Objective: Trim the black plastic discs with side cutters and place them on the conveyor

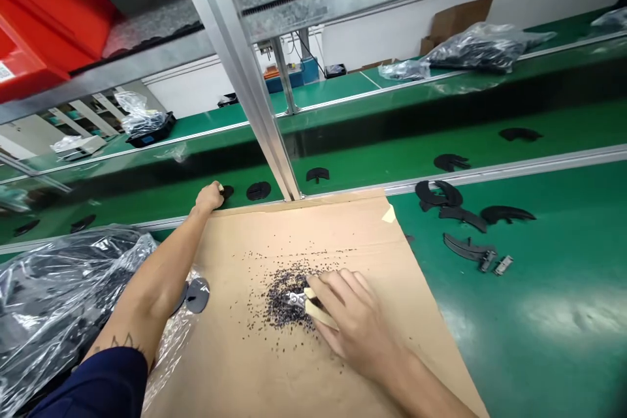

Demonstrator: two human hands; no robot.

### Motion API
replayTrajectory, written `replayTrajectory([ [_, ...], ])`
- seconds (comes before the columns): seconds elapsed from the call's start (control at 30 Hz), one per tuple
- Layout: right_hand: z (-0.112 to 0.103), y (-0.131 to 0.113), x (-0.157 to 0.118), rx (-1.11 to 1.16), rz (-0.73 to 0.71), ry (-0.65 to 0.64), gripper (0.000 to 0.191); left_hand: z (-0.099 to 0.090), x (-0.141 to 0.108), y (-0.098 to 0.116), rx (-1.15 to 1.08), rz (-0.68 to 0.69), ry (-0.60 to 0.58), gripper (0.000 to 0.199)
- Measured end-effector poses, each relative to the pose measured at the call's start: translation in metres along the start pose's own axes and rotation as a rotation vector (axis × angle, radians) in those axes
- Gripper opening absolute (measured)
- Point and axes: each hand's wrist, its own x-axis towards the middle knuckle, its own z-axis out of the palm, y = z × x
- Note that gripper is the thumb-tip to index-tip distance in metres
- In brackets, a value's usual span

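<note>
My left hand reaches out to the green belt beyond the board, its fingers closed at the edge of a round black plastic piece and partly hiding it. In my right hand is a pair of nippers with pale yellow handles, the fingers wrapped round them. The metal jaws point left, over a heap of small black clippings scattered on the brown cardboard sheet. Just right of my left hand, another round black piece lies on the belt.
A metal post rises behind the cardboard. Clear plastic bags of black parts lie at left, with grey-black discs beside them. Several curved black pieces sit on the green table at right. A red bin stands on the shelf.
</note>
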Motion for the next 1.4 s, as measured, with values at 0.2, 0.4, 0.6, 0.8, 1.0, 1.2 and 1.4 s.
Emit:
replayTrajectory([
  [0.2,0.007,0.007,0.001,0.052,0.038,-0.002,0.023,-0.024,-0.027,0.011,-0.176,0.033,0.039,0.026],
  [0.4,0.002,0.000,0.012,0.273,0.007,0.221,0.024,-0.036,-0.123,0.034,-0.463,0.283,-0.162,0.021],
  [0.6,0.002,-0.011,0.019,0.562,-0.030,0.066,0.020,-0.016,-0.251,0.060,-0.883,0.611,-0.775,0.017],
  [0.8,0.002,-0.016,0.020,0.687,0.330,-0.035,0.019,-0.036,-0.260,0.013,-0.209,0.461,-0.396,0.014],
  [1.0,0.001,-0.009,0.024,0.862,0.571,0.075,0.022,-0.050,-0.237,-0.056,-0.024,0.246,-0.172,0.016],
  [1.2,0.003,-0.010,0.024,0.975,0.675,0.079,0.027,-0.052,-0.257,-0.047,-0.522,0.249,-0.208,0.021],
  [1.4,0.009,-0.011,0.020,1.120,0.781,0.068,0.030,-0.024,-0.270,0.012,-1.556,-0.031,-0.488,0.031],
])
